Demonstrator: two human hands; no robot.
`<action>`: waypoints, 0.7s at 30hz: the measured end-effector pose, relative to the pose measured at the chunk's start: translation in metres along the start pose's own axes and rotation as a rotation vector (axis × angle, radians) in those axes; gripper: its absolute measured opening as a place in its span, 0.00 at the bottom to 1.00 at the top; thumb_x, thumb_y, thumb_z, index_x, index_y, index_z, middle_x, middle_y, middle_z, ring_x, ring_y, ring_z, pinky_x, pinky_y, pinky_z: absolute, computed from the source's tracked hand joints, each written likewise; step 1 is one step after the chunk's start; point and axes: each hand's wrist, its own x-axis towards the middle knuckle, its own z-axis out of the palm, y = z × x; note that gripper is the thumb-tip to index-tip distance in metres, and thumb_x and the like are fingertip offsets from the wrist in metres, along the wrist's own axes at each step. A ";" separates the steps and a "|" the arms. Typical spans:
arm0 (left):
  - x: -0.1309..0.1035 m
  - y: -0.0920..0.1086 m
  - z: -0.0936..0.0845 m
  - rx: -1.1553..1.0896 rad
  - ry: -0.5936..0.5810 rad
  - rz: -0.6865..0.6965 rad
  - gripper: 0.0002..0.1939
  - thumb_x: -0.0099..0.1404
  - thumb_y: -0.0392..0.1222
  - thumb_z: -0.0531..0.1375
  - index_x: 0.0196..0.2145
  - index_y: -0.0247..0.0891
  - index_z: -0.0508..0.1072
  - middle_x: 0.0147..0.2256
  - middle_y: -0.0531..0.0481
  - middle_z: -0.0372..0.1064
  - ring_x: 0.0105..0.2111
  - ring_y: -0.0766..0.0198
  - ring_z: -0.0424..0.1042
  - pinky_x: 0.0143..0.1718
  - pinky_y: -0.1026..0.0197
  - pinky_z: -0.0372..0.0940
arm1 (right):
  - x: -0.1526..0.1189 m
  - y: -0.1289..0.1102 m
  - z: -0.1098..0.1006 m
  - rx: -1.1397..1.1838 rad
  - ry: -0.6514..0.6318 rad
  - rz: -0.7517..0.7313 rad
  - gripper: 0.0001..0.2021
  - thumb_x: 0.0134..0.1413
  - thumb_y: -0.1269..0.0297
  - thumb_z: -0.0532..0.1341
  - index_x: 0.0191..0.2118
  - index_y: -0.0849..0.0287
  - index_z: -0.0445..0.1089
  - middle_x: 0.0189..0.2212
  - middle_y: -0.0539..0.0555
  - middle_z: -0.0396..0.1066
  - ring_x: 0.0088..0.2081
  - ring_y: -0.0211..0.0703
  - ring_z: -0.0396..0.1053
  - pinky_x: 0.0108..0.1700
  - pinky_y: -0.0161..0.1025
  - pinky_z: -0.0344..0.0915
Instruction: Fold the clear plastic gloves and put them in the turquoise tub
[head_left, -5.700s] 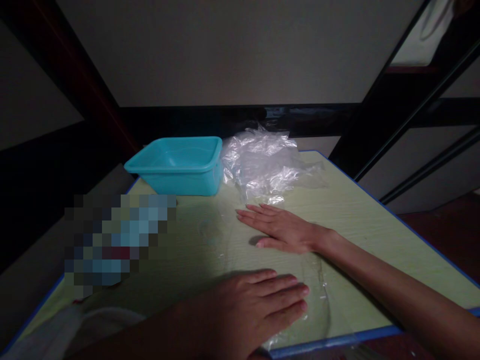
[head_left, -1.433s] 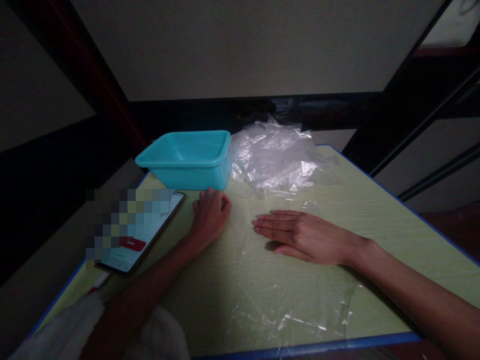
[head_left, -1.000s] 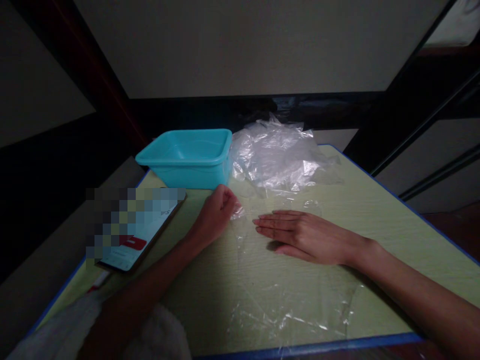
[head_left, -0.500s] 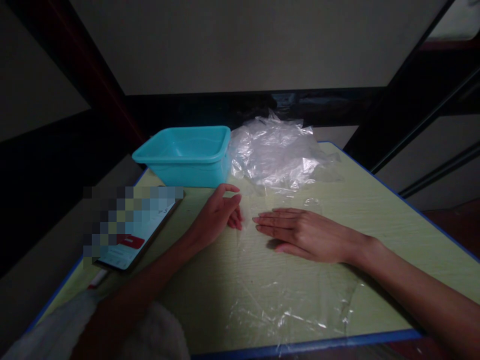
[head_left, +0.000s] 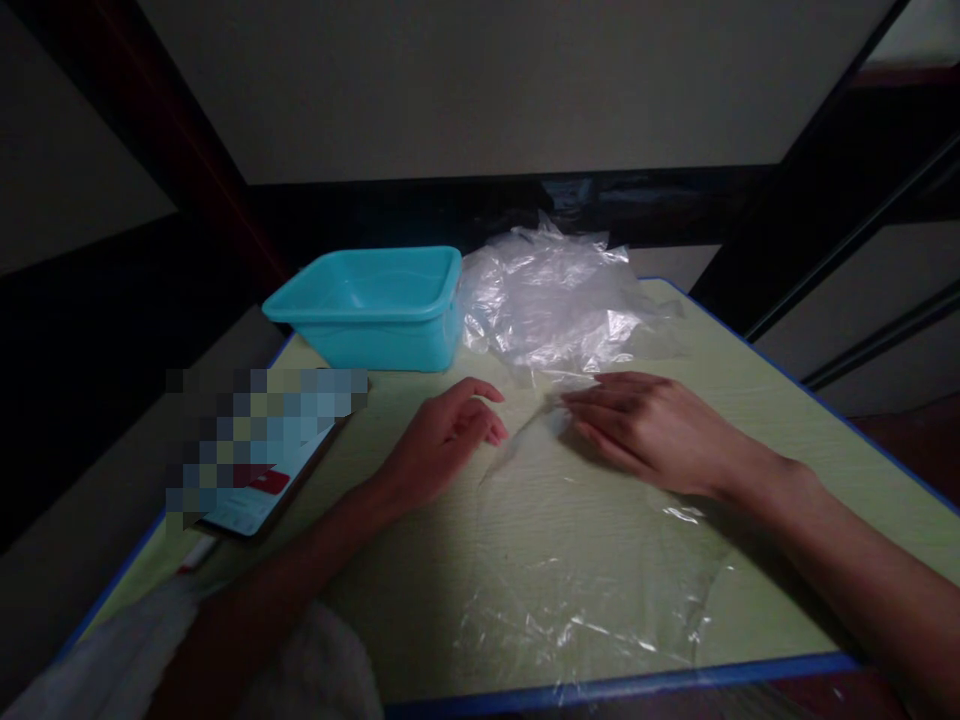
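Head view: right hand (head_left: 652, 432) is pinching the clear plastic sheet's (head_left: 585, 560) far edge; left hand (head_left: 442, 440) is resting loosely curled, grasping nothing, beside it.

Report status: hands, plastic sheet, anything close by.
Left hand open, fingers at the sheet's left edge. Right hand on the far edge of the plastic sheet, grip unclear. Sheet mostly flat on table. Tub, bag pile behind; phone left.

Your left hand (head_left: 442, 440) rests palm down, fingers loosely curled. Your right hand (head_left: 652, 430) reaches in flat, its fingertips (head_left: 574, 400) drawn together.
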 end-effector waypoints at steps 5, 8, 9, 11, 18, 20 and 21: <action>-0.009 0.000 0.005 0.523 -0.051 0.354 0.12 0.63 0.34 0.49 0.41 0.35 0.69 0.44 0.43 0.71 0.45 0.58 0.70 0.47 0.54 0.64 | -0.004 0.001 -0.004 0.062 0.079 0.112 0.23 0.63 0.64 0.41 0.48 0.67 0.69 0.46 0.62 0.72 0.45 0.51 0.71 0.51 0.53 0.66; -0.018 0.001 0.013 0.680 -0.171 0.441 0.17 0.66 0.34 0.47 0.51 0.32 0.64 0.53 0.39 0.64 0.55 0.58 0.62 0.55 0.53 0.59 | -0.003 -0.006 0.001 0.197 -0.013 0.036 0.23 0.65 0.60 0.43 0.57 0.70 0.60 0.56 0.66 0.61 0.56 0.52 0.60 0.56 0.54 0.59; -0.021 0.001 0.016 0.722 -0.204 0.445 0.19 0.66 0.36 0.47 0.53 0.30 0.62 0.55 0.37 0.61 0.57 0.57 0.58 0.57 0.53 0.56 | -0.004 -0.008 0.004 0.226 -0.048 0.008 0.25 0.65 0.58 0.43 0.59 0.71 0.56 0.58 0.67 0.56 0.59 0.53 0.55 0.58 0.55 0.56; -0.024 0.002 0.019 0.788 -0.268 0.433 0.24 0.67 0.40 0.48 0.57 0.24 0.56 0.59 0.33 0.54 0.61 0.55 0.50 0.59 0.53 0.52 | -0.005 -0.012 0.010 0.268 -0.127 -0.030 0.32 0.63 0.51 0.44 0.62 0.75 0.48 0.62 0.70 0.46 0.63 0.54 0.44 0.60 0.56 0.50; -0.027 0.001 0.020 0.851 -0.404 0.349 0.34 0.67 0.51 0.48 0.60 0.22 0.47 0.63 0.30 0.41 0.64 0.53 0.38 0.61 0.50 0.45 | -0.011 -0.015 0.020 0.348 -0.257 -0.042 0.40 0.59 0.44 0.45 0.64 0.74 0.36 0.63 0.72 0.35 0.64 0.55 0.33 0.62 0.59 0.39; -0.027 0.002 0.019 0.862 -0.415 0.350 0.34 0.66 0.52 0.49 0.60 0.22 0.48 0.63 0.29 0.41 0.64 0.52 0.37 0.61 0.49 0.44 | -0.013 -0.015 0.021 0.318 -0.260 -0.030 0.41 0.59 0.43 0.45 0.64 0.74 0.36 0.63 0.72 0.35 0.64 0.55 0.33 0.62 0.60 0.39; -0.027 0.002 0.019 0.869 -0.418 0.351 0.34 0.66 0.52 0.49 0.60 0.22 0.48 0.62 0.29 0.41 0.64 0.52 0.37 0.61 0.49 0.44 | -0.013 -0.014 0.021 0.305 -0.261 -0.021 0.41 0.59 0.43 0.44 0.64 0.75 0.36 0.63 0.72 0.35 0.64 0.55 0.33 0.62 0.60 0.39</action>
